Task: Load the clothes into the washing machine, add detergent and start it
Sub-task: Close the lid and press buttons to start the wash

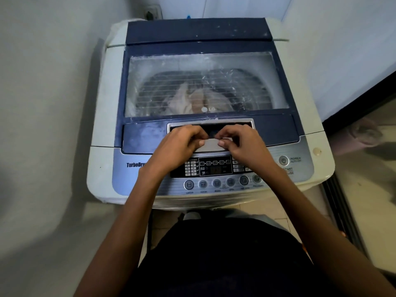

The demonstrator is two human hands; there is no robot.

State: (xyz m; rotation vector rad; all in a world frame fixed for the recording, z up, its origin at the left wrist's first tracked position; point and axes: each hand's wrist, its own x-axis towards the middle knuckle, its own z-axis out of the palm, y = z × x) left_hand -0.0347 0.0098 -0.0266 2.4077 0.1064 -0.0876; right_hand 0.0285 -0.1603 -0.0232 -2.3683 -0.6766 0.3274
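Observation:
A white and blue top-loading washing machine (100, 159) stands in front of me with its glass lid (203, 86) down. Pale clothes (192, 99) show through the glass inside the drum. Both hands are at the silver lid handle (211, 145) on the lid's front edge. My left hand (182, 144) curls its fingers into the handle recess with the thumb on the handle's left end. My right hand (240, 144) does the same on the right end. The control panel (214, 168) with its display and round buttons lies just below my wrists.
White walls close in on the left and behind the machine. A wall socket (153, 12) sits behind it at the top left. On the right a dark door frame (351, 112) opens onto a tiled floor (368, 189). The power button (283, 160) is at the panel's right.

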